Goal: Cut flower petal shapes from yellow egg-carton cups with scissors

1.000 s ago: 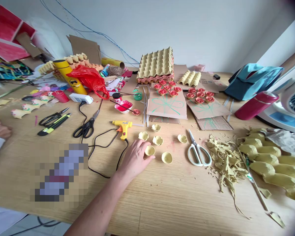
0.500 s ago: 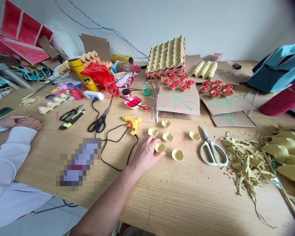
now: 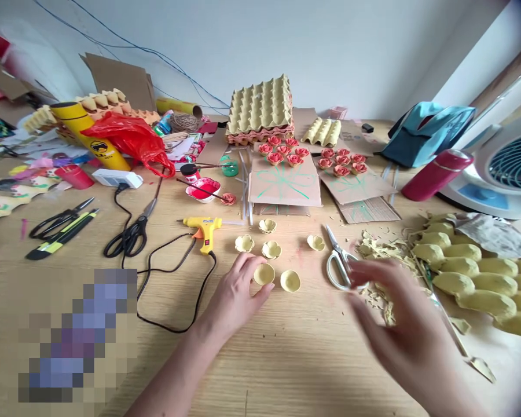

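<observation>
My left hand (image 3: 238, 289) rests on the table with its thumb and fingers curved round a small yellow cup (image 3: 264, 274). Another plain cup (image 3: 290, 280) stands just to the right. Behind them are several petal-edged cups (image 3: 271, 250), and one more petal-edged cup (image 3: 316, 242) sits apart at the right. My right hand (image 3: 399, 330), blurred, is in the air with thumb and fingers apart and nothing between them. Its fingertips overlap the handles of the white-handled scissors (image 3: 338, 260) and part of the pile of yellow scraps (image 3: 375, 246).
A yellow glue gun (image 3: 205, 230) with its cord, black scissors (image 3: 132, 234) and a cutter (image 3: 63, 236) lie at left. Red flowers on cardboard (image 3: 284, 188) stand behind. An egg tray (image 3: 473, 269), a red bottle (image 3: 436, 175) and a fan (image 3: 514, 165) are at right.
The view has turned to the right. My right hand has come into view over the scissors and scraps. My left hand stays at the same cup. The other person's hands have left the view.
</observation>
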`<state>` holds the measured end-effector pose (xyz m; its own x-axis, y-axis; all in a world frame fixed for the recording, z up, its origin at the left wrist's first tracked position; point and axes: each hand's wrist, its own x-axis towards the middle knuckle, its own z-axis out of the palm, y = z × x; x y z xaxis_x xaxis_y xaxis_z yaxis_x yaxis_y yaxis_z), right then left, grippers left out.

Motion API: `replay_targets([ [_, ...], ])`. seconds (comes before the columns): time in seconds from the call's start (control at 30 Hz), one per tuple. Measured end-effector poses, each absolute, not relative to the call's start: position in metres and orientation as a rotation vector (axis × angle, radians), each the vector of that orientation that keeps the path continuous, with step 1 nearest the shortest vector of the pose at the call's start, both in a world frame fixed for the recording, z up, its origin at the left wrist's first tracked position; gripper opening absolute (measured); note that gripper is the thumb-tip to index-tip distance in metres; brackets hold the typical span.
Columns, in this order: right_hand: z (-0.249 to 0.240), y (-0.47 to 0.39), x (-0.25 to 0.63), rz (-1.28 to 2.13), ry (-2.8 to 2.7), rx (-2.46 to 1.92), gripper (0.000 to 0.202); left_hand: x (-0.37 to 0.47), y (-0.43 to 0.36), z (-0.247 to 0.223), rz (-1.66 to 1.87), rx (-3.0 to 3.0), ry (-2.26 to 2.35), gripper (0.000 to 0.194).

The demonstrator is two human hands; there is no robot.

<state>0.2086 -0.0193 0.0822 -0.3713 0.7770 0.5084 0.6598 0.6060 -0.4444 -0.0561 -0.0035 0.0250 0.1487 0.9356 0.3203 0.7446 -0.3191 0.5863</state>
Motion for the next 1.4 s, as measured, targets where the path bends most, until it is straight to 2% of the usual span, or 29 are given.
replay_targets([
  [0.2,0.028,0.025,0.172,0.35,-2.458,-1.157,0.072,-0.051,-0.005,0.022,0.939,2.042,1.508,0.038],
  [0.27,0.019,0.027,0.171,0.35,-2.487,-1.133,0.068,-0.05,-0.006,0.018,0.942,2.0,1.486,0.041],
  [0.4,0.017,0.029,0.171,0.443,-2.49,-1.121,0.04,-0.049,-0.006,0.012,0.892,1.968,1.488,0.05],
  [0.47,0.02,0.029,0.173,0.505,-2.436,-1.154,0.035,-0.048,-0.006,0.01,0.881,1.971,1.504,0.051],
  [0.77,0.034,0.012,0.169,0.758,-2.197,-1.026,0.029,-0.036,-0.009,0.015,0.914,1.939,1.467,0.046],
  [0.97,0.033,0.007,0.16,0.844,-2.202,-1.02,0.038,-0.029,-0.014,0.014,0.945,1.943,1.421,0.054],
  [1.23,0.028,0.008,0.162,0.893,-2.185,-1.085,0.038,-0.027,-0.014,0.013,0.962,1.933,1.419,0.053],
  [1.33,0.029,0.008,0.164,0.913,-2.177,-1.07,0.04,-0.027,-0.015,0.013,0.965,1.889,1.402,0.049],
  [1.4,0.03,0.007,0.165,0.892,-2.17,-1.064,0.034,-0.026,-0.015,0.013,0.953,1.86,1.393,0.044],
])
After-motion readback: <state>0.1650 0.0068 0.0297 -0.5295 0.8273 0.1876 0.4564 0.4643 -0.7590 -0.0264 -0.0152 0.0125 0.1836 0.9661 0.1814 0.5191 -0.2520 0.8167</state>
